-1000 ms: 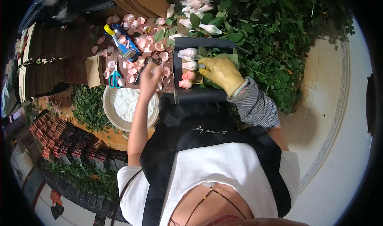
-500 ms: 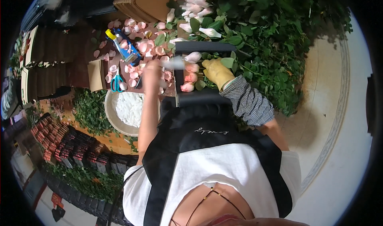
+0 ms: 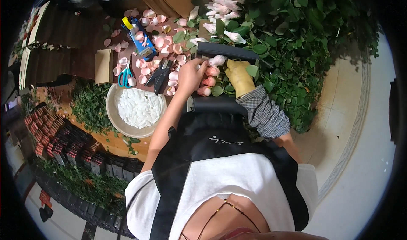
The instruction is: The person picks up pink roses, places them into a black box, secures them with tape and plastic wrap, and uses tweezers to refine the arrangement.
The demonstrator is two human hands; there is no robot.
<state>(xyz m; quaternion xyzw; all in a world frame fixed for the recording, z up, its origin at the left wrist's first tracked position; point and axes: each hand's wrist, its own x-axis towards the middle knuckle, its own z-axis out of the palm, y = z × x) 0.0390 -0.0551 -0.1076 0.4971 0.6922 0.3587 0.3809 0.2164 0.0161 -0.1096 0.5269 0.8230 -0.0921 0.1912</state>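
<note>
A pink rosebud in a white net sleeve [image 3: 217, 61] lies between my hands. My bare left hand [image 3: 191, 75] is at its tip, with fingers pinched together; what they hold is hidden. On my right hand [image 3: 239, 77] is a yellow glove, its fingers closed just behind the netted rosebud, at the stem side. The stem itself is hidden. Below the netted bud, uncovered pink roses [image 3: 206, 81] lie in a row between two black padded bars, the far bar [image 3: 227, 50] and the near bar [image 3: 218, 104].
Left are a bowl [image 3: 113, 120] of white net sleeves [image 3: 140, 108], teal scissors [image 3: 126, 77], a black hand tool [image 3: 161, 77], a blue tape dispenser [image 3: 142, 43] and scattered pink petals [image 3: 163, 41]. More netted roses [image 3: 224, 5] lie at the back. Leafy stems [image 3: 292, 66] pile up on the right.
My left hand has moved right, from over the petals to the netted rosebud, uncovering the black hand tool. My gloved right hand stays beside the roses. The whole view has shifted slightly.
</note>
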